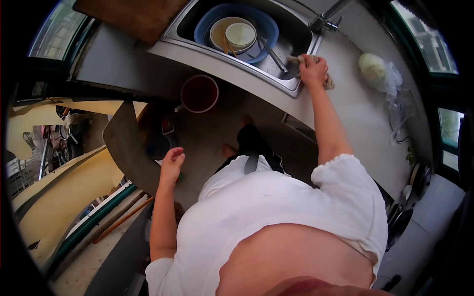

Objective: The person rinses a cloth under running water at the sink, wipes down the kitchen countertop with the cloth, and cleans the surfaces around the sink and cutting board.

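My right hand (313, 70) is closed on a crumpled beige-brown cloth (329, 83) at the right rim of the steel sink (296, 85). Part of the cloth hangs over the sink's edge, and part shows beside my fingers on the counter. My left hand (173, 162) hangs in the air at the left, its fingers slightly curled and apart, with nothing in it. In the sink sits a blue basin (272, 30) holding a cream bowl (241, 34), a larger dish, chopsticks and a metal utensil (274, 57).
A faucet (323, 23) stands behind the sink. A cabbage-like vegetable (372, 66) and a clear plastic bag (393, 84) lie on the right counter (365, 118). A red bucket (199, 93) is below the counter. Pans (401, 222) stand at the far right.
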### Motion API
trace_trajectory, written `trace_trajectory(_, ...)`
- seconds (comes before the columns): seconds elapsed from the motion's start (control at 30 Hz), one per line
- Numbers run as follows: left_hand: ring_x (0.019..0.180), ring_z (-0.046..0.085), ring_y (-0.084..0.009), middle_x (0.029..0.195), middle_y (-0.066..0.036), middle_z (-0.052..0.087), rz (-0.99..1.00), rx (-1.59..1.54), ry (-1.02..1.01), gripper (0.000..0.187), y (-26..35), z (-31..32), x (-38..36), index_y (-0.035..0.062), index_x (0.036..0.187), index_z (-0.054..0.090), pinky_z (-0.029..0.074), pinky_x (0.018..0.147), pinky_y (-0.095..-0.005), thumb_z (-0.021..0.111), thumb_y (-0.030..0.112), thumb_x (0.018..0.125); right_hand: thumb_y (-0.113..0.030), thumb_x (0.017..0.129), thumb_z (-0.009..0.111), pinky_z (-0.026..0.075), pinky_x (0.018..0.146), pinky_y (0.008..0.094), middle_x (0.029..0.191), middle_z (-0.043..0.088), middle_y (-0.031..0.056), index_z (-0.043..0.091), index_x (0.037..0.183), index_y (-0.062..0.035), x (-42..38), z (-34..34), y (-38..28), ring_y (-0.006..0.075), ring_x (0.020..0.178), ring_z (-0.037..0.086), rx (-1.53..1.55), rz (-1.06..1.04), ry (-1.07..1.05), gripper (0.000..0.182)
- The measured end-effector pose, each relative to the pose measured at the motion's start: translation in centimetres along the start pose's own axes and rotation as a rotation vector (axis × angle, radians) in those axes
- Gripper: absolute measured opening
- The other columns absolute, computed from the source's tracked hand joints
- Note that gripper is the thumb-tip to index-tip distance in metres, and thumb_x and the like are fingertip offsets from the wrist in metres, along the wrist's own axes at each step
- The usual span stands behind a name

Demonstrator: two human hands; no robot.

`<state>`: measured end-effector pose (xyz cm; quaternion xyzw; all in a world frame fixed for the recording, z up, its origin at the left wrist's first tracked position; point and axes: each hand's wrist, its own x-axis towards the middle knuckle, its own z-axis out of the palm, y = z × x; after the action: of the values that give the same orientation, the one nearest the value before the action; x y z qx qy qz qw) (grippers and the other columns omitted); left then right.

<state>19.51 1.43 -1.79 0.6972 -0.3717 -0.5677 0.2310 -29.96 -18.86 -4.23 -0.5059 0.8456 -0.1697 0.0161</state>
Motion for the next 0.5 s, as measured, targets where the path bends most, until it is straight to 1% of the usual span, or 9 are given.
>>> trace_trajectory(0.07, 0.095, 0.055, -0.0137, 0.104, -0.005, 0.059, -0.035, 0.018, 0.010, 0.028, 0.3, -0.2, 0.3, 0.0027, 0.110, 0.056, 0.042, 0.084, -0.0259, 0.058, 0.011, 0.084, -0.039, 0.075, 0.056, 0.033, 0.093, 0.0562, 0.136, 0.034, 0.0093, 0.061, 0.111, -0.0351, 5.5, 0.2, -0.1, 0.0346, 0.121, 0.032, -0.101, 0.045, -0.102, 0.036)
trace_trajectory(0.1, 0.095, 0.055, -0.0137, 0.104, -0.005, 0.059, -0.046, 0.029, 0.019, 0.028, 0.8, -0.3, 0.3, 0.0026, 0.110, 0.056, 0.042, 0.084, -0.0259, 0.058, 0.011, 0.084, -0.039, 0.075, 0.056, 0.031, 0.094, 0.0573, 0.136, 0.032, 0.0094, 0.061, 0.111, -0.0352, 8.4, 1.4, 0.5, 0.0357, 0.123, 0.030, -0.110, 0.084, -0.101, 0.037)
trace_trajectory(0.13, 0.095, 0.054, -0.0137, 0.104, -0.005, 0.059, -0.059, 0.035, 0.029, 0.028, 1.1, -0.3, 0.3, 0.0025, 0.110, 0.056, 0.042, 0.084, -0.0258, 0.058, 0.012, 0.084, -0.039, 0.075, 0.056, 0.028, 0.094, 0.0581, 0.137, 0.031, 0.0099, 0.060, 0.111, -0.0356, 10.2, 2.0, 0.3, 0.0363, 0.124, 0.027, -0.075, 0.138, -0.041, 0.037)
trace_trajectory(0.17, 0.095, 0.055, -0.0137, 0.104, -0.005, 0.059, -0.060, 0.014, 0.036, 0.028, 0.8, -0.2, 0.5, 0.0022, 0.110, 0.056, 0.042, 0.084, -0.0258, 0.058, 0.012, 0.084, -0.038, 0.077, 0.057, 0.026, 0.095, 0.0572, 0.138, 0.029, 0.0101, 0.060, 0.112, -0.0338, 11.8, 2.4, 0.0, 0.0347, 0.125, 0.025, -0.009, 0.197, 0.036, 0.036)
trace_trajectory(0.23, 0.095, 0.055, -0.0137, 0.103, -0.005, 0.060, -0.062, -0.027, 0.046, 0.028, 0.0, -0.2, 0.9, 0.0018, 0.110, 0.056, 0.042, 0.084, -0.0258, 0.058, 0.013, 0.085, -0.038, 0.079, 0.058, 0.029, 0.094, 0.0548, 0.134, 0.034, 0.0103, 0.061, 0.110, -0.0304, 12.3, 3.2, 0.4, 0.0342, 0.123, 0.030, -0.028, 0.184, 0.176, 0.032)
trace_trajectory(0.33, 0.093, 0.055, -0.0136, 0.101, -0.005, 0.060, -0.068, -0.009, -0.021, 0.028, 0.5, 0.0, 1.4, 0.0016, 0.110, 0.056, 0.042, 0.083, -0.0253, 0.059, 0.012, 0.084, -0.039, 0.080, 0.058, 0.033, 0.092, 0.0527, 0.127, 0.042, 0.0104, 0.062, 0.108, -0.0266, 10.1, 4.3, 2.5, 0.0330, 0.118, 0.037, -0.008, -0.046, 0.190, 0.031)
trace_trajectory(0.37, 0.092, 0.055, -0.0131, 0.101, -0.005, 0.060, -0.063, -0.036, -0.022, 0.026, 0.8, 0.1, 1.8, 0.0016, 0.108, 0.057, 0.042, 0.083, -0.0249, 0.059, 0.012, 0.084, -0.038, 0.080, 0.059, 0.038, 0.089, 0.0499, 0.118, 0.048, 0.0105, 0.063, 0.104, -0.0239, 8.1, 4.0, 3.0, 0.0334, 0.110, 0.044, -0.064, -0.130, 0.207, 0.028)
trace_trajectory(0.43, 0.089, 0.056, -0.0119, 0.100, -0.005, 0.060, -0.043, -0.096, -0.025, 0.022, 1.5, 0.2, 2.5, 0.0017, 0.104, 0.058, 0.043, 0.081, -0.0240, 0.060, 0.011, 0.084, -0.027, 0.077, 0.062, 0.038, 0.089, 0.0445, 0.111, 0.050, 0.0115, 0.062, 0.100, -0.0168, 1.7, 1.9, 3.1, 0.0338, 0.103, 0.048, 0.083, -0.258, 0.170, 0.025)
trace_trajectory(0.5, 0.086, 0.055, -0.0108, 0.098, -0.005, 0.060, -0.030, -0.191, -0.081, 0.017, 3.8, -0.2, 2.5, 0.0017, 0.097, 0.060, 0.044, 0.078, -0.0237, 0.060, 0.011, 0.084, -0.021, 0.074, 0.065, 0.038, 0.088, 0.0429, 0.107, 0.051, 0.0135, 0.061, 0.100, -0.0099, -5.2, -0.2, 2.1, 0.0329, 0.101, 0.047, 0.129, -0.403, 0.122, 0.029)
